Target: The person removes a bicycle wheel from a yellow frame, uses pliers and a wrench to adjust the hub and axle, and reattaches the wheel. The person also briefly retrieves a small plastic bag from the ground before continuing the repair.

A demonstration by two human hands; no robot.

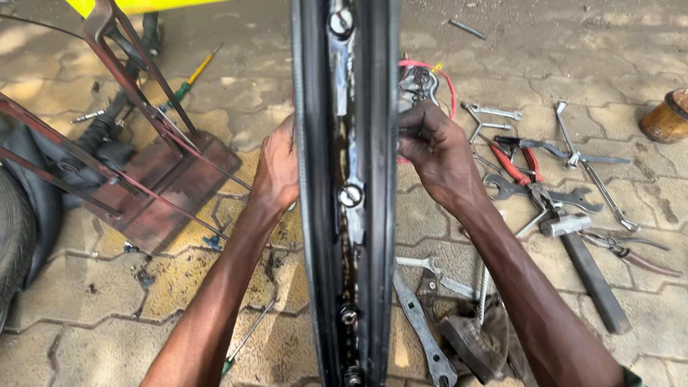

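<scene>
Paved ground holds scattered tools (545, 193); both hands, left hand (276, 172) and right hand (437, 154), clasp the upright wheel rim (347, 215), best kept steady.

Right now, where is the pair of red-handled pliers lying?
In the head view, the red-handled pliers lie on the paved ground to the right of the upright wheel rim, just beyond the right hand, among the steel spanners.

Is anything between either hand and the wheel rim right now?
Nothing visible. The left hand rests against the left side of the wheel rim, and the right hand touches its right side. The tools lie on the paving, clear of both hands.
</scene>
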